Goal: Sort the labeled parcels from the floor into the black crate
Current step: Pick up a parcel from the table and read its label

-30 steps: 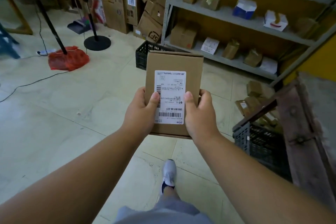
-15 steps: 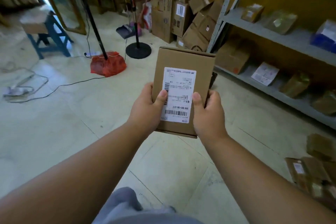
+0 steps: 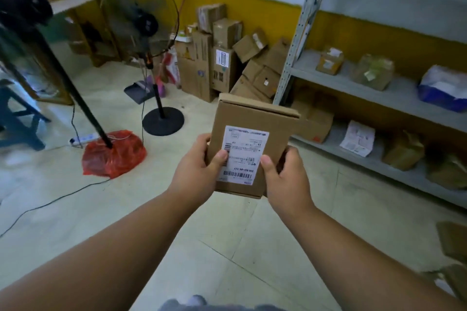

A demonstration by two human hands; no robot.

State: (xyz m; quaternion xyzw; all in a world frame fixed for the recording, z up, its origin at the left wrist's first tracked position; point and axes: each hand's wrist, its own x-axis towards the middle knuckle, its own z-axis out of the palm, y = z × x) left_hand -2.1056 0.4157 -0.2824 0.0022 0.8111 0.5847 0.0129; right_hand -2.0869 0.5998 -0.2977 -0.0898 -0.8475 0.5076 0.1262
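Observation:
A flat brown cardboard parcel (image 3: 255, 118) with a white barcode label on its face is held up in front of me at mid frame. My left hand (image 3: 195, 166) grips its lower left edge, thumb on the label. My right hand (image 3: 286, 177) grips its lower right edge, thumb on the label's other side. No black crate shows in this view. A few brown parcels (image 3: 452, 240) lie on the floor at the far right edge.
A grey metal shelf (image 3: 358, 88) with parcels runs along the right. Stacked cardboard boxes (image 3: 227, 58) fill the far corner. A standing fan (image 3: 149, 33) on a round base, a red bag (image 3: 113, 154) around a black pole, cables and a blue stool (image 3: 17, 118) stand at left.
The view has swung left and upward; the black crates and the wooden piece at right have left the frame. Both hands still hold the parcel the same way.

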